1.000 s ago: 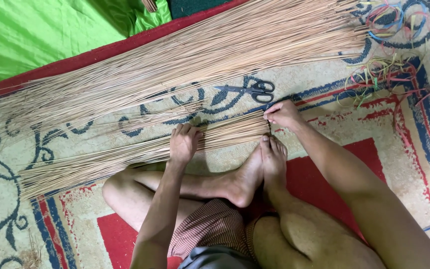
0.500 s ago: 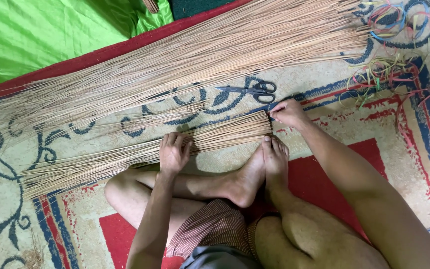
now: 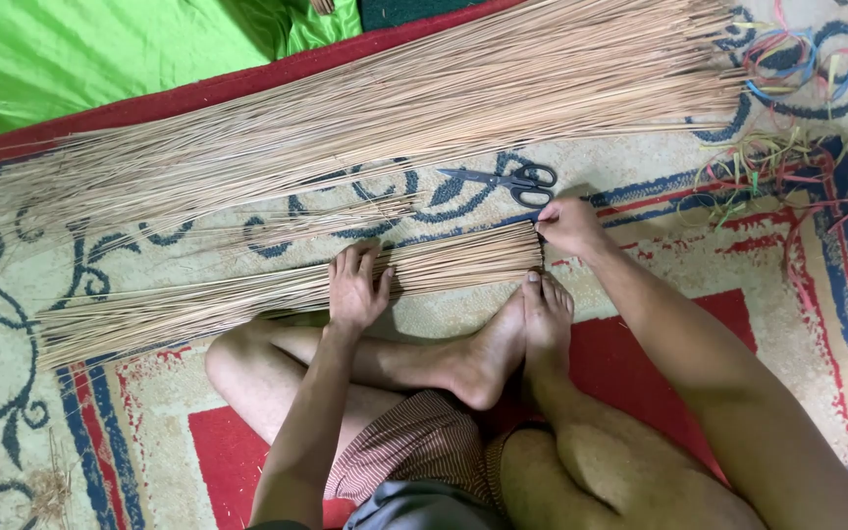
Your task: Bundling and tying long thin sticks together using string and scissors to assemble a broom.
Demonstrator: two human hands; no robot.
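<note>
The head view shows two heaps of thin tan sticks on a patterned carpet (image 3: pixel 640 245). The large pile (image 3: pixel 395 118) slants across the upper part of the view, its sticks too many to count. The small bundle (image 3: pixel 247 299) lies nearer the person, just in front of the crossed legs, and runs from the left edge region to the right foot (image 3: pixel 547 314).

One pair of black scissors (image 3: pixel 507 182) lies closed on the carpet between the two heaps, just above the right end of the small bundle. One loose tangle of coloured bands (image 3: pixel 777 128) sits at the upper right, past the end of the large pile. A green cloth (image 3: pixel 100 49) fills the upper left corner.

The left hand (image 3: pixel 357 287) lies palm down on the middle of the small bundle, fingers spread flat and pressing the sticks against the carpet. It grips nothing. The right hand (image 3: pixel 569 226) rests at the bundle's right end, fingers curled close together with thumb and fingertips pinched at the stick ends. Both forearms reach forward over the knees.
</note>
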